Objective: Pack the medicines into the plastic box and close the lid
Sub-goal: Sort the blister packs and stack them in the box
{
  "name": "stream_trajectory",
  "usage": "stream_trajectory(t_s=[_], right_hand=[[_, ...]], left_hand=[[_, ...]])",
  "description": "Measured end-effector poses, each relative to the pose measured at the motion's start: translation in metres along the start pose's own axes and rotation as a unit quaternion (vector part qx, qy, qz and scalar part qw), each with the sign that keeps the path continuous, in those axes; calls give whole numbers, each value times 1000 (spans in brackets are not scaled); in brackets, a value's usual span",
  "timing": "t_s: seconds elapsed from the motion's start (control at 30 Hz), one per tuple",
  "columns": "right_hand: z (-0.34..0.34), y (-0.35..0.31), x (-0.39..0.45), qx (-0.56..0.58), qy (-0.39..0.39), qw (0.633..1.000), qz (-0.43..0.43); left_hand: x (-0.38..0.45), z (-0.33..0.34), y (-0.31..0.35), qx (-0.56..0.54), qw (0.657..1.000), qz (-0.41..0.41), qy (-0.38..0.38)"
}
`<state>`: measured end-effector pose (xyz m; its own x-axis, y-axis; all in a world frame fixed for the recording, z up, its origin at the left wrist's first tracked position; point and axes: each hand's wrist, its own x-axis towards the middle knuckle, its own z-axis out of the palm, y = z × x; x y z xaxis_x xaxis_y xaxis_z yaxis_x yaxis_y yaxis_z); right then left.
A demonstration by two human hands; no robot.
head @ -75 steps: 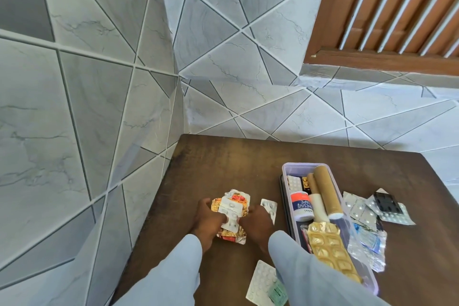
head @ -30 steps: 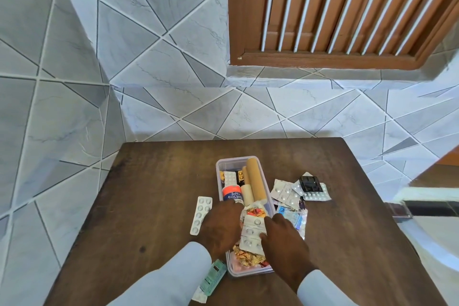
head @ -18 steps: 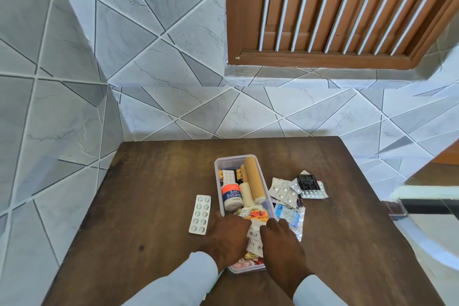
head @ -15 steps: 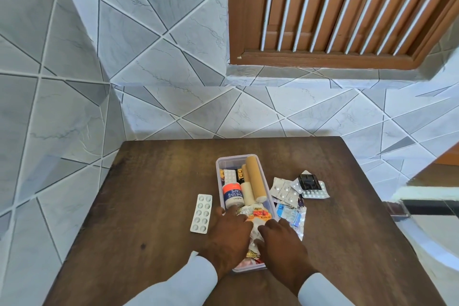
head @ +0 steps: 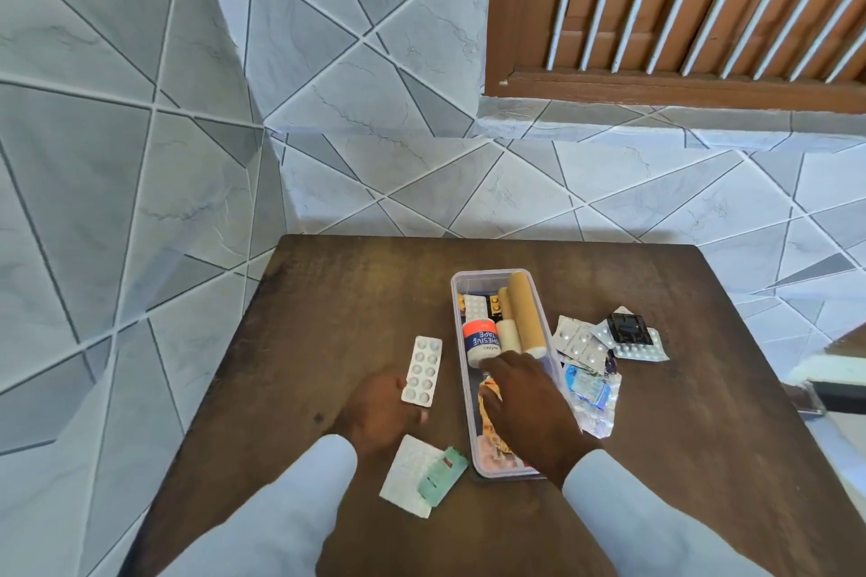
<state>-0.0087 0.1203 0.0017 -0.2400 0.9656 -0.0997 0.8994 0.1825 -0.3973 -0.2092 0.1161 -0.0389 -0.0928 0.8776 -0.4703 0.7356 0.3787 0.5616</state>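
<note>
Medicines lie scattered across a dark wooden tabletop point(head: 328, 319) as I pack them into a clear plastic box point(head: 487, 469) at its centre. At far left, my left hand point(head: 382, 412) reaches a white blister strip point(head: 421, 369) just beside the box; its fingers curl at the strip's near end, though whether they already pinch it I cannot tell. Nearer me, a white sachet point(head: 406, 473) and a small green packet point(head: 443, 476) wait on the wood. In the box, an adhesive tape roll point(head: 480, 340) and brown cardboard tubes point(head: 524, 314) fill the far half. My right hand point(head: 529, 408) lies over the near half, fingers straight and loosely spread, pressing orange foil packs point(head: 487, 389) flat. To the right, silver blister strips point(head: 578, 342), a blue sachet point(head: 586, 387) and a black pack point(head: 627, 329) remain outside. No lid is identifiable in view.

Doing this step well, I judge, means keeping the right palm on the springy foil so it stays below the rim, while the left lifts the strip by its edge and slides it in flat along the wall.

Half a second ago both hands were over the box; now the left has left it for the strip, and the right has slid further in toward the tape.
</note>
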Motion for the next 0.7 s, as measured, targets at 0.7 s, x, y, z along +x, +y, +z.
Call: stream_trajectory(t_s=[0.7], right_hand=[[115,-58,91,-107,-214,971,2]], left_hand=[[-31,17,-80,1,996,-89,30]])
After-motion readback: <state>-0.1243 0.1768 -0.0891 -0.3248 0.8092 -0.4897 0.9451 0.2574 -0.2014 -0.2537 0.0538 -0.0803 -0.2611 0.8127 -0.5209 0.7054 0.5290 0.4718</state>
